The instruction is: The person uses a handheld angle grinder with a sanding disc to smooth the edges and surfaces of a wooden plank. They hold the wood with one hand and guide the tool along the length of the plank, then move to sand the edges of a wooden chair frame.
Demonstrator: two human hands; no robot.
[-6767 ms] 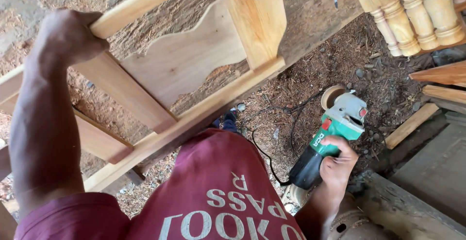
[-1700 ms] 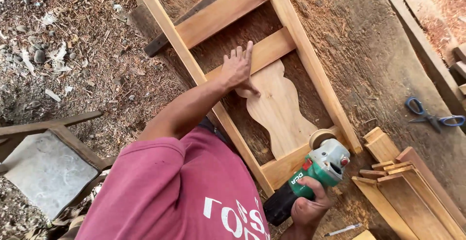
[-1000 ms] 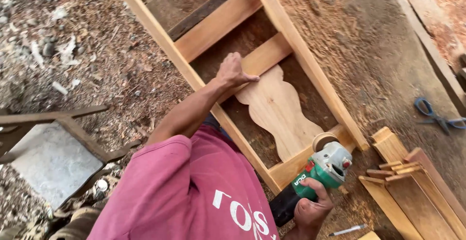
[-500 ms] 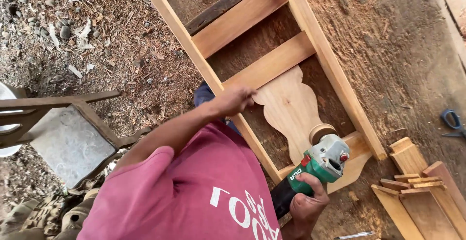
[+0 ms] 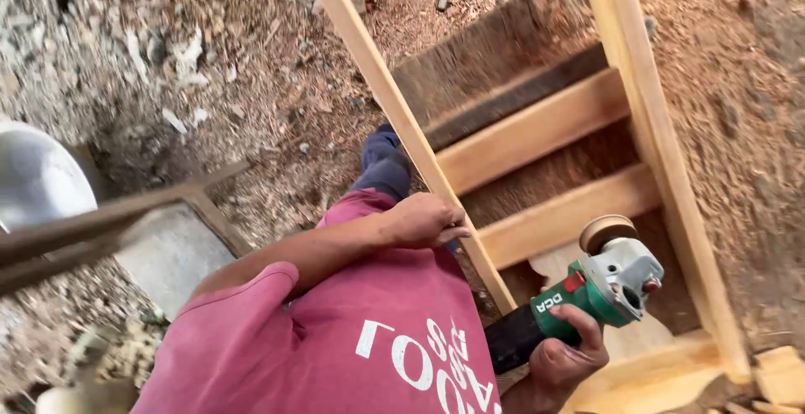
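Note:
A pale wooden frame [image 5: 537, 133] with two long rails and cross slats lies on the sawdust-covered ground. My left hand [image 5: 426, 220] rests curled against the frame's left rail [image 5: 394, 104], gripping its edge. My right hand [image 5: 563, 355] holds a green and grey angle grinder [image 5: 587, 292] by its black handle. The grinder's sanding disc [image 5: 605, 231] points up and away, above a carved wooden panel [image 5: 625, 343] at the frame's near end. My red shirt fills the lower middle of the view.
A dark wooden stool frame [image 5: 109, 221] and a grey slab [image 5: 172, 250] stand at the left, with a pale rounded object [image 5: 38, 175] behind. Wood offcuts [image 5: 776, 376] lie at the lower right. Sawdust and chips cover the ground all round.
My left hand has slid off the carved panel to the frame's left rail. The view has moved closer and the grinder has lifted slightly above the panel.

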